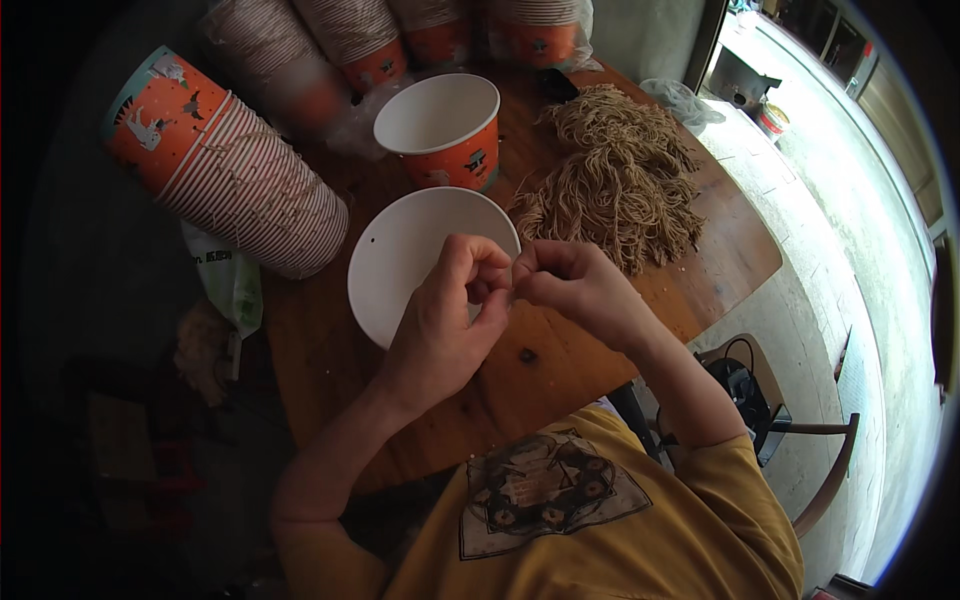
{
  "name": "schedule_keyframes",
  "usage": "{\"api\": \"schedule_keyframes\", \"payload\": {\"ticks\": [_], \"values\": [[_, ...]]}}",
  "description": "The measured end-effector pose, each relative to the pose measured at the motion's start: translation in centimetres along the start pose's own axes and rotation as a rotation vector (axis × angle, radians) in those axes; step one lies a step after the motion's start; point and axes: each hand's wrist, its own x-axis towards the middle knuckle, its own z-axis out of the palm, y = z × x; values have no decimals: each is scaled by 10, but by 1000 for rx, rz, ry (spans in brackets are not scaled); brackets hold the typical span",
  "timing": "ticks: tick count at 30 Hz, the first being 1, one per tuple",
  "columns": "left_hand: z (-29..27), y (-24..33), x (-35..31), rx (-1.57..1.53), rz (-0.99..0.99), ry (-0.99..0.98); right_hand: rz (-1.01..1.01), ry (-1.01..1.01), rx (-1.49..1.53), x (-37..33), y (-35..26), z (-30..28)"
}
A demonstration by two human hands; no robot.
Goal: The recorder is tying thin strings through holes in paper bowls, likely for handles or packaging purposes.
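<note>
A white-lined paper bucket (395, 265) lies tilted on the wooden table, its open mouth toward me and a small dark hole near its left rim. My left hand (450, 310) is in front of its right side, fingers curled and thumb pressed to them. My right hand (580, 285) meets it from the right in a pinch, close to the bucket's right rim. Whatever sits between the fingertips is too small or hidden to make out. Just behind the right hand lies a heap of tan cords (625, 175).
An orange patterned bucket (450, 150) stands upright behind. At left leans a tall nested stack of buckets (250, 185) with cords along its side. Wrapped stacks (350, 40) line the back. A dark object (557, 85) and clear plastic bag (682, 103) lie near the cords. A chair (830, 480) stands right.
</note>
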Motion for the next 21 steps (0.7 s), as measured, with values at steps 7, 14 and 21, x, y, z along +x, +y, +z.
{"api": "schedule_keyframes", "payload": {"ticks": [7,14,21], "values": [[-5,-7,-1,1,2,7,84,44,126,-14,-6,7],[0,-5,-2,95,56,16,-121,148,-155,-10,-2,12],[0,-5,-2,80,60,19,219,-31,385,-13,0,-1]]}}
